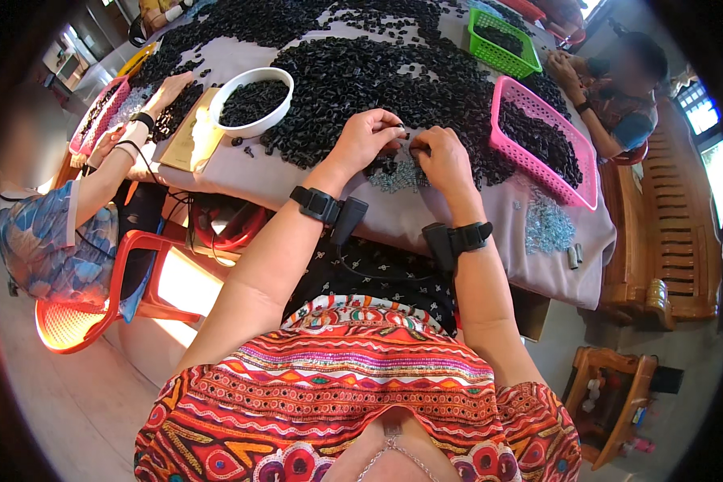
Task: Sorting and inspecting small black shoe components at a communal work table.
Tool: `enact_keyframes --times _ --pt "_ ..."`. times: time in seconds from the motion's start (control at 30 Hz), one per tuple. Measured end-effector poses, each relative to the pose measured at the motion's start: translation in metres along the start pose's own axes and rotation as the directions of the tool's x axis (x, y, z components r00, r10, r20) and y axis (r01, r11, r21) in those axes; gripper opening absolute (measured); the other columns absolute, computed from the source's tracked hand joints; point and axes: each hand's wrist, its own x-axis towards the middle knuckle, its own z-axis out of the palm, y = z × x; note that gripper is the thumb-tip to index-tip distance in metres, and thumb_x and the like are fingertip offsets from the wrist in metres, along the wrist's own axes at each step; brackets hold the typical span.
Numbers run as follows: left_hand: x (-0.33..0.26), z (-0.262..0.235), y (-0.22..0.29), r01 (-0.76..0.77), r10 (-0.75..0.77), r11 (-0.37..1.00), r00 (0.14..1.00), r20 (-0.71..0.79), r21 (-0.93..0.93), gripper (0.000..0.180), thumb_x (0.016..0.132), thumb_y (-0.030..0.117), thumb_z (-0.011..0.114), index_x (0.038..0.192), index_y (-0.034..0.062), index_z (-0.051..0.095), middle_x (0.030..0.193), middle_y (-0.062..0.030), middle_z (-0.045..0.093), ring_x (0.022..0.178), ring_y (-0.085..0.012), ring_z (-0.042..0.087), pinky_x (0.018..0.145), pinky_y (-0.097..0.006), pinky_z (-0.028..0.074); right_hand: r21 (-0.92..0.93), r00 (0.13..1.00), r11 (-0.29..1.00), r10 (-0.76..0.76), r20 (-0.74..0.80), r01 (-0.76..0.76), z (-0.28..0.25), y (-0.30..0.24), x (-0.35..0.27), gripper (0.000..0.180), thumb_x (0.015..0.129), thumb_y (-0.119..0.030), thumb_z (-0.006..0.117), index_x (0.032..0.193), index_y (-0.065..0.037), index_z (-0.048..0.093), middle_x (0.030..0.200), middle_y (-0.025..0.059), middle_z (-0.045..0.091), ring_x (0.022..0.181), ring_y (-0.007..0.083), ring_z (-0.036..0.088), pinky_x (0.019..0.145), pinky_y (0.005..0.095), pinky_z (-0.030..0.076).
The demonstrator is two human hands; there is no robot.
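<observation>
Both hands meet over the table's (490, 241) near edge: the left hand (365, 138) and right hand (442, 157) each pinch a small black part (404, 135) between fingertips (too tiny to tell more). Black parts lie heaped just beyond, between a white bowl (253, 100) and a pink basket (542, 140).

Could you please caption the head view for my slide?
Both hands work small black parts beside a pink basket.

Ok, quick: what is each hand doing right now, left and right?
Left hand: fingers pinched together on a small black part.
Right hand: fingers curled over the black parts; what it grips cannot be told.
</observation>
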Motion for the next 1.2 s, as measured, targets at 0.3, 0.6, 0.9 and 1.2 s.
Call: enact_keyframes --times 0.3,0.6,0.9,1.2 --pt "-0.001 0.003 0.0 -0.064 0.063 0.997 0.998 0.027 0.05 0.016 0.09 0.009 0.07 0.101 -0.0011 0.07 0.087 -0.0053 0.071 0.076 -0.0093 0.066 0.069 -0.025 0.055 0.602 0.971 0.793 0.207 -0.119 -0.096 0.008 0.001 0.007 0.016 0.086 0.001 0.064 0.099 0.0 0.073 0.093 0.0107 0.066 0.079 0.019 0.069 0.069 0.0276 0.055" --pt "-0.002 0.003 0.0 -0.112 0.11 0.99 0.994 0.03 0.089 0.017 0.09 0.01 0.069 0.102 -0.0018 0.071 0.087 -0.0055 0.072 0.074 -0.0096 0.066 0.07 -0.025 0.054 0.679 0.987 0.728 0.157 -0.036 -0.091 0.01 0.001 0.008 0.024 0.087 0.005 0.061 0.106 0.0 0.074 0.107 0.0103 0.062 0.083 0.017 0.067 0.071 0.0273 0.057" --pt "-0.002 0.003 -0.001 -0.138 0.13 0.979 0.99 0.061 0.147 0.019 0.089 0.012 0.07 0.101 -0.0019 0.071 0.085 -0.006 0.072 0.072 -0.01 0.066 0.069 -0.024 0.053 0.736 0.983 0.666 0.184 -0.001 -0.124 0.011 -0.001 0.008 0.034 0.087 0.007 0.059 0.119 0.0 0.068 0.098 0.007 0.064 0.08 0.013 0.065 0.071 0.0254 0.056" --pt "-0.006 0.007 0.01 -0.087 0.085 0.996 0.993 0.086 0.028 0.018 0.09 0.014 0.07 0.101 -0.0011 0.072 0.085 -0.0052 0.073 0.073 -0.0109 0.067 0.07 -0.025 0.054 0.805 0.972 0.574 0.233 0.013 -0.149 0.006 -0.007 0.006 0.032 0.089 0.005 0.061 0.12 0.0 0.065 0.091 0.005 0.068 0.077 0.0103 0.066 0.069 0.0243 0.056"
